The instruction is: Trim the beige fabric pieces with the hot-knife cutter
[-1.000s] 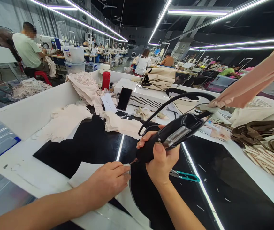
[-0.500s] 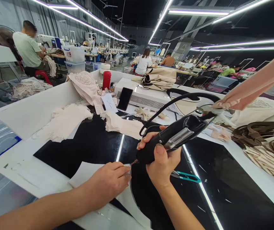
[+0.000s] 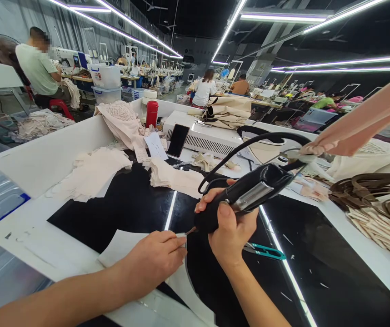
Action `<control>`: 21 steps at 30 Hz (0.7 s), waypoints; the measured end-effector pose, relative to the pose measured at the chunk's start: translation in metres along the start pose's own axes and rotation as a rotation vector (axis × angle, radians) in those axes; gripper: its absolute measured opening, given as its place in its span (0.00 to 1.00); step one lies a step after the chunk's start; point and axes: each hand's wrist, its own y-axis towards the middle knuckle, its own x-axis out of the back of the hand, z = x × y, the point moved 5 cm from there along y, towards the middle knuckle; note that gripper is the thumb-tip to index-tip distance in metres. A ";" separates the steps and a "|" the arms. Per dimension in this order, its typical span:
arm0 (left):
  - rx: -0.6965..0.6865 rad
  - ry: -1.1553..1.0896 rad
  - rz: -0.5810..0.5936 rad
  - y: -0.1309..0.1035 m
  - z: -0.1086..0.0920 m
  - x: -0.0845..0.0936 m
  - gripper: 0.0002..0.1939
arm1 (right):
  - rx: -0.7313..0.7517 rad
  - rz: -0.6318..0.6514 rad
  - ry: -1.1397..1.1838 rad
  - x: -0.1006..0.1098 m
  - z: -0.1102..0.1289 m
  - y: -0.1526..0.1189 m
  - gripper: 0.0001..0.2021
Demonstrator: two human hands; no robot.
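Head view: right hand [image 3: 231, 229] is wrapped tight round a black corded hand tool [image 3: 246, 195], thumb on its metal plate, tip angled down-left toward centre frame. Left hand [image 3: 154, 256] is loosely curled, fingertips [image 3: 180, 240] pinching or pinning a small pale piece right at the tool tip; can't tell which, it's too small to resolve.

Risks, my read:
- Tip sits practically touching the left fingertips. A slip or a tug from the cable [image 3: 249, 143] looping up behind could drive it into a finger.
- White fabric piece [image 3: 120, 245] under the left hand lies on a glossy black table [image 3: 130, 204]; it could slide if pressure eases.
- Teal snips [image 3: 265, 250] lie just right of the right wrist, easy to knock.

Tool is inside the right fist, centre frame, tip just beside the left hand.
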 end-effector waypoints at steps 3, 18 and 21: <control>0.004 0.000 0.007 -0.002 0.000 -0.003 0.07 | -0.010 -0.007 0.001 -0.001 0.000 0.000 0.13; -0.015 0.031 0.034 -0.001 0.000 -0.005 0.07 | -0.030 -0.040 -0.007 -0.005 -0.001 0.000 0.13; -0.007 0.022 0.019 0.001 0.000 -0.001 0.07 | -0.025 -0.049 0.040 -0.006 0.001 0.000 0.14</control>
